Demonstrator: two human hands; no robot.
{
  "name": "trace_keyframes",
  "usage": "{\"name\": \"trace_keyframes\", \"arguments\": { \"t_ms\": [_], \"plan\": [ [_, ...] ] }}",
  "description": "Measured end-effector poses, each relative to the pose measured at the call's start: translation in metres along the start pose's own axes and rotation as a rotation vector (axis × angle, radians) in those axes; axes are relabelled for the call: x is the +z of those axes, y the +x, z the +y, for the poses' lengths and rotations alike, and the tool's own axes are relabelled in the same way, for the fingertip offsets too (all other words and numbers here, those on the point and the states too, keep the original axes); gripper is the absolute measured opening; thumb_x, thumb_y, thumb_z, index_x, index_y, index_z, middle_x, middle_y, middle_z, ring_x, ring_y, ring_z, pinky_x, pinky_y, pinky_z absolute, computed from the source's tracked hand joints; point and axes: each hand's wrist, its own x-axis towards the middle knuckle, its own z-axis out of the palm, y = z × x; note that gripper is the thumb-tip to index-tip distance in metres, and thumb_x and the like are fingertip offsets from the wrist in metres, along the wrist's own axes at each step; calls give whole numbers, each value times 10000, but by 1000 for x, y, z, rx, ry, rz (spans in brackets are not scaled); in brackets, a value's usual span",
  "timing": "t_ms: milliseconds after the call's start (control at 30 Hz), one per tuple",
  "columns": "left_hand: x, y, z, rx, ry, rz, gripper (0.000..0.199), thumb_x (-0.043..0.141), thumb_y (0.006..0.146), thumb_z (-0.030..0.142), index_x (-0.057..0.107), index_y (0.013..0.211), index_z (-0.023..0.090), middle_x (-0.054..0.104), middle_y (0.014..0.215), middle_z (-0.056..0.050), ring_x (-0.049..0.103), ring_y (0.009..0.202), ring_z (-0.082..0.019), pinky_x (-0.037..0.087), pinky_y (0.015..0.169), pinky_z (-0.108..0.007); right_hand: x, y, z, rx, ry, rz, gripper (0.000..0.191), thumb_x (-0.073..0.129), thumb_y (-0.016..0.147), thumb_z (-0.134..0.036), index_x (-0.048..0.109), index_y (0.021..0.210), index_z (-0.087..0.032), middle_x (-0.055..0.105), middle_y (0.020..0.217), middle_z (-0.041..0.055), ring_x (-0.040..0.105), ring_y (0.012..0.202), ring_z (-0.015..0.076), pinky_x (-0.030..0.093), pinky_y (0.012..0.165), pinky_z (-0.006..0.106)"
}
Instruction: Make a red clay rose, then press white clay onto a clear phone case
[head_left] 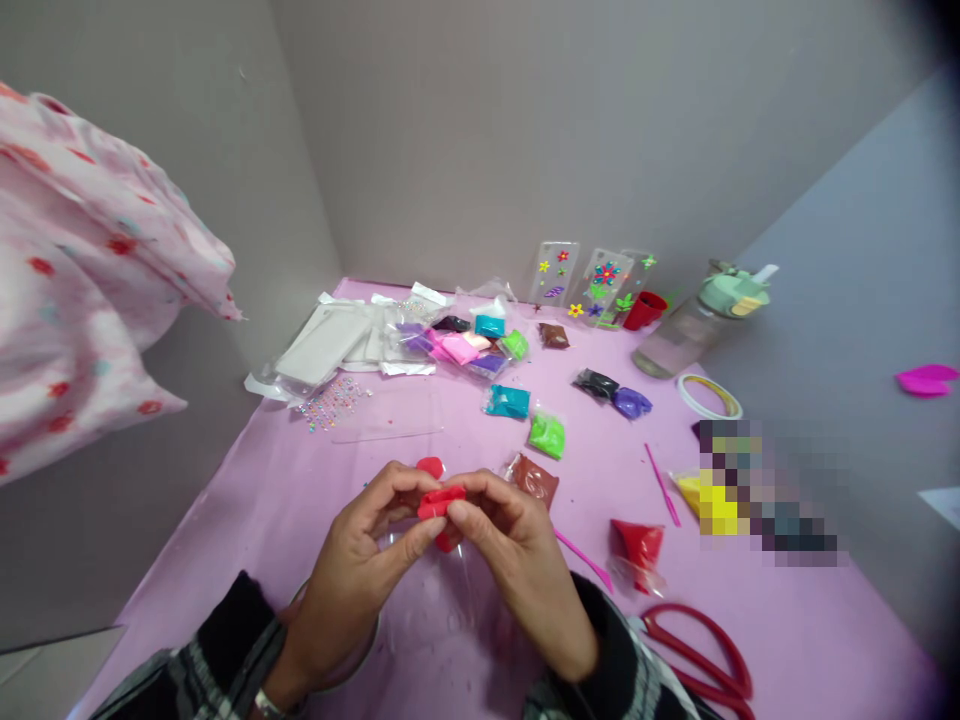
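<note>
A small flattened, curled piece of red modelling clay (441, 501) is pinched between the fingertips of both hands. My left hand (382, 530) grips its left side and my right hand (499, 540) its right side. Just behind the fingers, another red clay piece (430, 467) shows. More red is partly visible beneath the held piece. Below my hands lies a clear plastic item, mostly hidden by them. A brown clay packet (534, 480) rests just beyond my right hand.
Clay packets, including a green one (547, 436) and an opened red one (639, 550), lie about. Red-handled scissors (705, 655), a pink tool (583, 560), a water bottle (690, 320), a tape roll (709, 397), rhinestones (330, 402) and decorated phone cases (556, 272) sit on the pink tabletop.
</note>
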Motion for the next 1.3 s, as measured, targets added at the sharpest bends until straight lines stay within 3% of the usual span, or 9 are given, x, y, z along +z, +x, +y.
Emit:
{"name": "trace_keyframes", "arguments": {
  "t_ms": [100,233,400,533,733,867,1000,1167,1300],
  "plan": [
    [0,0,1,18,21,6,85,695,910,284,667,984,253,664,985,21,663,953,-134,536,838,-190,1,0,0,4,50,2,223,790,833,-354,729,985,-203,739,884,22,629,730,129,501,695,254],
    [-1,-1,1,29,53,3,46,679,924,288,659,949,255,654,946,37,651,919,-114,522,835,-175,2,1,-1,11,58,-6,212,766,858,-380,731,914,-179,714,792,13,601,676,116,487,659,241],
    [0,-1,0,20,29,37,177,769,842,247,652,972,273,651,941,48,653,911,-127,518,829,-193,1,3,4,67,131,-66,284,730,888,-429,710,866,-147,695,751,13,563,609,90,469,626,224],
    [0,0,0,69,115,7,52,711,886,235,681,927,247,620,902,28,638,888,-141,492,832,-220,1,4,11,161,250,-86,329,740,875,-459,700,839,-134,639,666,-12,526,561,72,433,598,208],
    [-2,0,0,120,221,61,108,674,906,208,708,989,267,638,1000,4,625,992,-160,466,898,-230,1,5,14,186,300,-54,344,819,801,-447,706,934,-151,684,744,4,588,616,97,474,617,223],
    [-3,-1,-2,134,215,57,164,715,882,240,755,1029,304,636,1051,-5,616,1056,-178,472,933,-237,2,5,13,230,343,-95,338,822,801,-448,713,893,-141,654,683,-14,568,576,78,466,603,205],
    [-3,-1,-4,115,180,41,185,709,892,264,782,1049,329,626,1063,-12,615,1064,-186,491,927,-245,4,3,12,267,353,-142,384,787,829,-482,735,976,-131,629,659,-16,551,559,73,462,595,201],
    [-3,-1,-3,155,163,96,122,755,850,244,790,947,308,643,1030,-15,614,1053,-198,505,888,-252,4,2,12,267,376,-160,402,785,836,-479,710,1032,-136,670,747,8,602,612,83,496,624,203],
    [-3,-1,-2,174,145,115,93,801,805,204,750,841,273,651,981,-2,617,1024,-185,479,908,-241,3,3,14,325,433,-203,386,817,806,-471,704,956,-134,652,702,-9,608,582,76,501,612,194]
  ]
}}
